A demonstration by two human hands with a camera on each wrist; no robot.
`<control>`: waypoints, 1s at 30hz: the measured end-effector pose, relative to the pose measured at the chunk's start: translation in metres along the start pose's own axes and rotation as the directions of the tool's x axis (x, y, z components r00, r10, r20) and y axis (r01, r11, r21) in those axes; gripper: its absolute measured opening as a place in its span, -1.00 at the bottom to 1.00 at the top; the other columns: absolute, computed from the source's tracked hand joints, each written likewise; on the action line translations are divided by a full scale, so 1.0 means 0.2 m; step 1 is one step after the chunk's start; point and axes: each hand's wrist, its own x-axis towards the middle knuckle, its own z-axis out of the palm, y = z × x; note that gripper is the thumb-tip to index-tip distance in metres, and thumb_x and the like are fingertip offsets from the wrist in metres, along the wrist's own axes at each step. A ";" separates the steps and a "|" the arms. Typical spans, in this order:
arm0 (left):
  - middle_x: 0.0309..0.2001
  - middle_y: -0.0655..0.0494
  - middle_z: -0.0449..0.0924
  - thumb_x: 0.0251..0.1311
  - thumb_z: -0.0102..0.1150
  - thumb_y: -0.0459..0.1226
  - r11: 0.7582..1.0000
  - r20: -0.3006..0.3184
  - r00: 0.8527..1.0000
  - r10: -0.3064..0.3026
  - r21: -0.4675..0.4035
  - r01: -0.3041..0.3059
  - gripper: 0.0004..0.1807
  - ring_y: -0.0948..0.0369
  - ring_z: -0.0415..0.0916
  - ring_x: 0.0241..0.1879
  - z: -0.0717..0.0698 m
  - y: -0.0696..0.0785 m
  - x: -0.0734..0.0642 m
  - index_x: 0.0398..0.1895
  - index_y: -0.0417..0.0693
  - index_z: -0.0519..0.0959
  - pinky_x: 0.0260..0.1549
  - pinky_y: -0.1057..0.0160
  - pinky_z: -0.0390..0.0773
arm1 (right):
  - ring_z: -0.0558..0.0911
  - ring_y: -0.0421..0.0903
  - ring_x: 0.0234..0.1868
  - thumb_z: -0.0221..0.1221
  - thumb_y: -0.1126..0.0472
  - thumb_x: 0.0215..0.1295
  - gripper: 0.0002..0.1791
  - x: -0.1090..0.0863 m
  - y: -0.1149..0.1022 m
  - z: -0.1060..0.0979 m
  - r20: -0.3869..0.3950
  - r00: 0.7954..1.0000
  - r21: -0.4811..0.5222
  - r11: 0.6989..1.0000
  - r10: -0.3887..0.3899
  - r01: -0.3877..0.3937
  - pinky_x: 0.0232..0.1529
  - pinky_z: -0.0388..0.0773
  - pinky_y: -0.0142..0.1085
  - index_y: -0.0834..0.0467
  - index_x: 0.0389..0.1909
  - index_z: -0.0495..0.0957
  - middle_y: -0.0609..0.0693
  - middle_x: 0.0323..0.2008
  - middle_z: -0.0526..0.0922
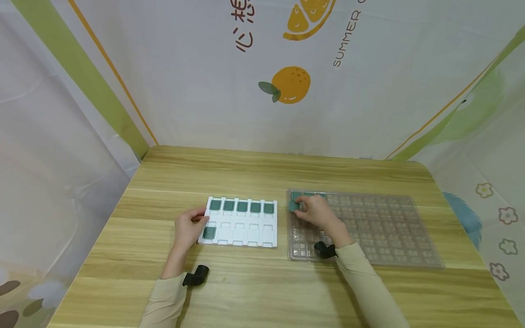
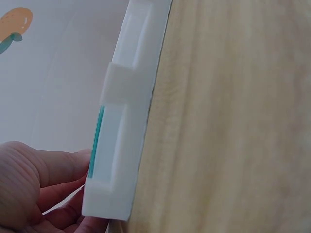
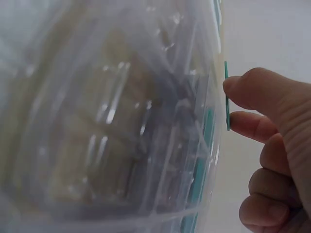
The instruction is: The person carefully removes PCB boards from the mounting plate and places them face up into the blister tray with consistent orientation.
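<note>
A white tray (image 1: 245,219) lies left of centre, with several green square circuit boards (image 1: 242,207) along its back row and one more in its front left slot. My left hand (image 1: 188,231) holds this tray by its left edge; in the left wrist view the thumb lies against the wall beside a green board's edge (image 2: 96,141). To the right, my right hand (image 1: 321,214) is over the back left corner of a clear plastic tray (image 1: 361,228). Between thumb and a finger it pinches a thin green circuit board (image 3: 227,109), seen edge-on in the right wrist view.
More green boards (image 1: 296,196) sit in the back left pockets of the clear tray. Both trays rest on a wooden table (image 1: 246,291), with a strip of wood between them. A printed curtain (image 1: 197,91) hangs behind the table. Each wrist wears a black mount (image 1: 197,276).
</note>
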 end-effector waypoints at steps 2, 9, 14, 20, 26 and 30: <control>-0.32 -0.32 0.60 0.00 0.22 -0.56 1.000 -0.002 1.000 -0.002 -0.003 0.002 -0.74 0.08 0.50 -0.39 0.00 0.00 0.00 -0.17 -0.48 0.60 -0.49 0.55 0.38 | 0.18 -0.32 -0.77 0.32 0.30 0.07 -0.69 0.00 0.01 0.00 0.004 1.000 -0.010 1.000 0.000 0.000 -0.73 0.15 -0.47 0.37 -0.17 0.59 -0.15 -0.78 0.39; -0.34 -0.31 0.60 0.00 0.21 -0.56 1.000 -0.005 1.000 0.002 -0.001 -0.002 -0.74 0.08 0.50 -0.40 0.00 0.00 0.00 -0.17 -0.48 0.60 -0.50 0.54 0.38 | 0.24 -0.31 -0.76 0.31 0.29 0.08 -0.71 0.00 0.05 0.02 0.025 1.000 -0.041 0.999 0.009 -0.008 -0.73 0.19 -0.47 0.35 -0.18 0.59 -0.02 -0.63 0.58; -0.34 -0.31 0.60 0.01 0.21 -0.55 1.000 0.004 1.000 -0.001 0.004 0.001 -0.74 0.03 0.51 -0.38 0.00 0.00 0.00 -0.16 -0.47 0.60 -0.49 0.53 0.39 | 0.22 -0.29 -0.77 0.30 0.30 0.10 -0.72 0.00 0.07 0.01 0.039 0.999 -0.035 0.999 0.020 -0.019 -0.74 0.16 -0.46 0.35 -0.17 0.60 -0.06 -0.67 0.53; -0.31 -0.32 0.60 0.03 0.20 -0.55 1.000 0.009 1.000 -0.016 -0.003 0.016 -0.73 0.00 0.50 -0.35 0.00 0.01 0.00 -0.14 -0.47 0.59 -0.47 0.53 0.39 | 0.20 -0.30 -0.77 0.29 0.29 0.11 -0.71 0.00 0.06 0.00 0.060 0.998 -0.028 0.999 0.028 -0.026 -0.74 0.16 -0.46 0.36 -0.15 0.60 -0.12 -0.75 0.44; -0.31 -0.31 0.60 0.03 0.20 -0.54 1.000 0.009 1.000 -0.008 -0.006 0.008 -0.74 0.04 0.50 -0.37 0.00 0.01 0.00 -0.15 -0.48 0.59 -0.47 0.53 0.39 | 0.19 -0.29 -0.78 0.29 0.27 0.13 -0.70 0.01 0.06 -0.01 0.078 0.996 -0.038 0.998 0.051 -0.048 -0.73 0.17 -0.44 0.34 -0.14 0.60 -0.13 -0.79 0.38; -0.31 -0.31 0.61 0.02 0.21 -0.55 1.000 0.005 1.000 0.006 0.002 -0.006 -0.73 0.04 0.52 -0.37 0.00 0.00 0.00 -0.16 -0.47 0.60 -0.47 0.56 0.39 | 0.18 -0.29 -0.78 0.28 0.26 0.14 -0.72 0.00 0.06 -0.01 0.095 0.993 -0.030 0.997 0.069 -0.067 -0.73 0.15 -0.45 0.29 -0.13 0.62 -0.13 -0.82 0.34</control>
